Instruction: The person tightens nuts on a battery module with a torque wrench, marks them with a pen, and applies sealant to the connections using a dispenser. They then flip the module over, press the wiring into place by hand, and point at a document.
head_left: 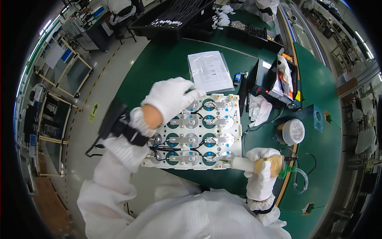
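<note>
A white panel [234,129] lies before me, set with rows of round clear discs, metal terminals, blue dots and black wires. My left hand [173,97], in a white glove, bends its fingers over the panel's far edge, left of its middle; the fingertips are partly hidden. My right hand [263,171], also gloved, is closed around a dispensing syringe [242,164] wrapped in tan tape. The syringe's thin tip points left, at the panel's near right corner. A green fitting [287,171] with a clear tube [304,181] sits at the syringe's rear end.
Beyond the panel, a sleeved paper sheet [211,71] lies on the green table [167,59]. To the right are a black box [264,77], a crumpled white cloth [260,109] and a white-topped jar [293,131]. Black bins [250,36] and a cable tray [171,16] stand at the back.
</note>
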### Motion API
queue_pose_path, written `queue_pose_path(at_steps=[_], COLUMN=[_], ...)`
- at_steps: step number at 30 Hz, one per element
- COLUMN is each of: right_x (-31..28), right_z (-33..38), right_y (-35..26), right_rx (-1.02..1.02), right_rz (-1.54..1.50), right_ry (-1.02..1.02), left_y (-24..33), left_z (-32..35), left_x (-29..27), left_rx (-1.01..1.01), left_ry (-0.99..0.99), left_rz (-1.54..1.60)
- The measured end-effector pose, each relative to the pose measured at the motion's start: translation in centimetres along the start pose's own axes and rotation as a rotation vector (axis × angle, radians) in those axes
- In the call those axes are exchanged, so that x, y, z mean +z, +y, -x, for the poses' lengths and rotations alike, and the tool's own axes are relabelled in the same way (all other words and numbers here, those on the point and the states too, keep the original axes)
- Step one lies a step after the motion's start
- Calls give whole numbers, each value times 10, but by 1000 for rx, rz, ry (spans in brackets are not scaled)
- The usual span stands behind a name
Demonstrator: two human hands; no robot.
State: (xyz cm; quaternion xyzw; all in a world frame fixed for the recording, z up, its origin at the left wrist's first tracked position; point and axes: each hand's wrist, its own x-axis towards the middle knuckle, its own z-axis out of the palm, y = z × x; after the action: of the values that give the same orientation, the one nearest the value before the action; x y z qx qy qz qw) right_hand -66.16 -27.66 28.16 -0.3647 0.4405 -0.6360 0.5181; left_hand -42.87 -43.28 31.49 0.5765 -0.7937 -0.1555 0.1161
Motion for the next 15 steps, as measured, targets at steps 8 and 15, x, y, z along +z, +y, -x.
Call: queue_pose_path(at_steps=[8,15], right_x=[1,-1], right_z=[-3,-4], right_y=[8,10], right_rx=[58,57], right_rz=[-47,-65], right_ry=[-37,-22], left_y=[12,11], left_z=[-9,-10], left_x=[26,29], left_rx=[-85,-132], left_ry=[-99,-73], left_rz=[-130,-144])
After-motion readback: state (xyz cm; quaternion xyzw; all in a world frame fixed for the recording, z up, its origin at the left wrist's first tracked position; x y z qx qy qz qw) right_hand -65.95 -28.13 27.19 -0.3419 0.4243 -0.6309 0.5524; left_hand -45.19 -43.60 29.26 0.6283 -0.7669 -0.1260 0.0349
